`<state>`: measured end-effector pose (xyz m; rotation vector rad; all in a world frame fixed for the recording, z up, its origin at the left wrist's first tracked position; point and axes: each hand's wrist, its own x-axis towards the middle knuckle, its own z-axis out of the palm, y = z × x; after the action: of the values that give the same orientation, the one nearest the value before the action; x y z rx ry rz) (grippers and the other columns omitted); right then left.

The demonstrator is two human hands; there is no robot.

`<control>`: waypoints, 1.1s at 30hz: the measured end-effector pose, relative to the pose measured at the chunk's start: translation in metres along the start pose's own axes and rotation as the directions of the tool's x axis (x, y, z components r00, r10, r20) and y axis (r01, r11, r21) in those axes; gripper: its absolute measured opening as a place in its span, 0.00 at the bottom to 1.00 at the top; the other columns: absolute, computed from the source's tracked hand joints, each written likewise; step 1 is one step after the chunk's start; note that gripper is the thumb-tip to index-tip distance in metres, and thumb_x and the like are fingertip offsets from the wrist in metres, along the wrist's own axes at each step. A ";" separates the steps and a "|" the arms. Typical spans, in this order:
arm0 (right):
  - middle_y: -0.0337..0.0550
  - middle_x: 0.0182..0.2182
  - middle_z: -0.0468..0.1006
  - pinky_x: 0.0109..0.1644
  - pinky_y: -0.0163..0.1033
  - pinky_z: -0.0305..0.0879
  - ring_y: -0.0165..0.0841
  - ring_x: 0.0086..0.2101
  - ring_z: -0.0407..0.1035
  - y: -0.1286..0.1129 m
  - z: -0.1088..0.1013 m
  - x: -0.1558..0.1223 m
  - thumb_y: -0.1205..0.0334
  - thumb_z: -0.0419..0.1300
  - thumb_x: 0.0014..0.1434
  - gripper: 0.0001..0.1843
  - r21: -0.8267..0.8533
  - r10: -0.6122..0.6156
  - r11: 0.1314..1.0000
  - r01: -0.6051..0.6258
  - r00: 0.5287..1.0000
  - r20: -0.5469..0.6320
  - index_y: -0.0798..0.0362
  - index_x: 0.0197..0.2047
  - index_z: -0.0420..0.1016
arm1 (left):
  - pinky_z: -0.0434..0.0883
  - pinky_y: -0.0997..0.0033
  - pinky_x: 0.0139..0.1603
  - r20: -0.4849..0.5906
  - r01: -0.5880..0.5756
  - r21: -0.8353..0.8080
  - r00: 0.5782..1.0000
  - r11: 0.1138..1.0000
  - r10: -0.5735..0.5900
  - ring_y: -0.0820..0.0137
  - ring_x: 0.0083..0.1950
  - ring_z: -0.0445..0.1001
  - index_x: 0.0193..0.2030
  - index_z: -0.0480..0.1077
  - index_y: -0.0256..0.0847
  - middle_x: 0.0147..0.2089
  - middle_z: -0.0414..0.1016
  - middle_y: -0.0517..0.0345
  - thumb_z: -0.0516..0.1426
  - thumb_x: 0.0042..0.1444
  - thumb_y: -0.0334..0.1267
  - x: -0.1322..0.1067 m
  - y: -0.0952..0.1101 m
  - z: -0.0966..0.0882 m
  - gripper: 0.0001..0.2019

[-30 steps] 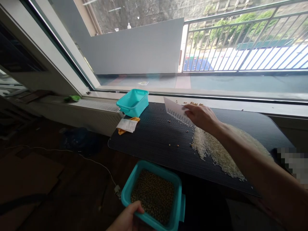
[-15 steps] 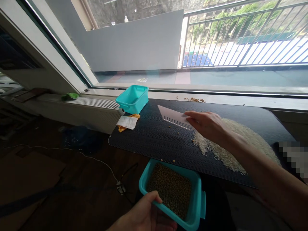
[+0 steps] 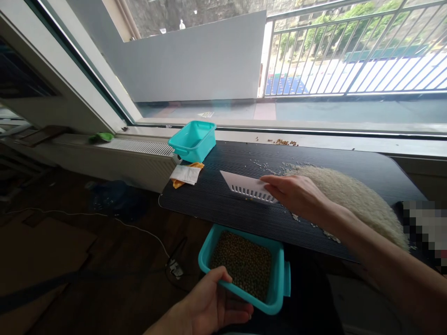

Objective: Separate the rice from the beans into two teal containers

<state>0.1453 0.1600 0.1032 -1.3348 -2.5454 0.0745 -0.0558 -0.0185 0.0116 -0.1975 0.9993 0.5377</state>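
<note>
My left hand (image 3: 213, 298) grips the near side of a turquoise plastic bin (image 3: 277, 298), thumb over the rim and fingers underneath. Small brownish beans (image 3: 240, 263) fill much of it, just below the table's front edge. My right hand (image 3: 291, 188) is closed on a white slotted scraper (image 3: 244, 183), its slotted edge down near the dark tabletop (image 3: 202, 202). A few loose beans lie by that slotted edge. Behind my right forearm spreads a pile of white rice (image 3: 349, 193), with stray grains beyond the scraper.
A second turquoise bin (image 3: 200, 148) stands at the table's far left corner. A white and orange packet (image 3: 186, 175) lies in front of it. Beans (image 3: 284, 142) are scattered on the windowsill. A power strip (image 3: 175, 269) and cables lie on the floor at left.
My right hand has brought the scraper nearer the front edge and slightly left. The loose beans near the edge no longer show. The held bin has shifted slightly left and up in view.
</note>
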 end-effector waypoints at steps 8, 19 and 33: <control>0.48 0.37 0.78 0.34 0.40 0.62 0.38 0.34 0.72 0.014 -0.010 -0.029 0.53 0.46 0.59 0.21 0.007 0.186 0.982 -0.187 0.971 -0.147 0.51 0.48 0.72 | 0.72 0.67 0.33 0.009 0.017 -0.001 1.000 1.000 -0.017 0.62 0.31 0.75 0.32 0.66 0.29 0.29 0.74 0.41 0.52 0.45 0.36 0.004 0.001 0.002 0.11; 0.43 0.34 0.79 0.31 0.36 0.61 0.34 0.31 0.71 0.008 -0.004 -0.027 0.53 0.47 0.58 0.19 0.097 0.186 0.979 -0.178 0.979 -0.078 0.47 0.48 0.71 | 0.72 0.67 0.35 0.012 -0.003 -0.002 1.000 1.000 0.003 0.62 0.31 0.75 0.32 0.67 0.28 0.29 0.74 0.41 0.52 0.45 0.36 0.004 0.002 0.002 0.11; 0.34 0.24 0.76 0.25 0.30 0.59 0.25 0.22 0.67 -0.027 0.007 -0.037 0.56 0.46 0.58 0.15 0.339 0.137 0.927 -0.158 0.987 0.086 0.47 0.42 0.71 | 0.72 0.68 0.32 0.044 0.011 -0.020 0.999 1.000 -0.010 0.63 0.31 0.75 0.36 0.65 0.29 0.29 0.75 0.41 0.51 0.47 0.38 0.006 0.000 0.000 0.13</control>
<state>0.1418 0.1152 0.0933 -1.3921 -2.3312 0.5732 -0.0533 -0.0167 0.0066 -0.2085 0.9499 0.5404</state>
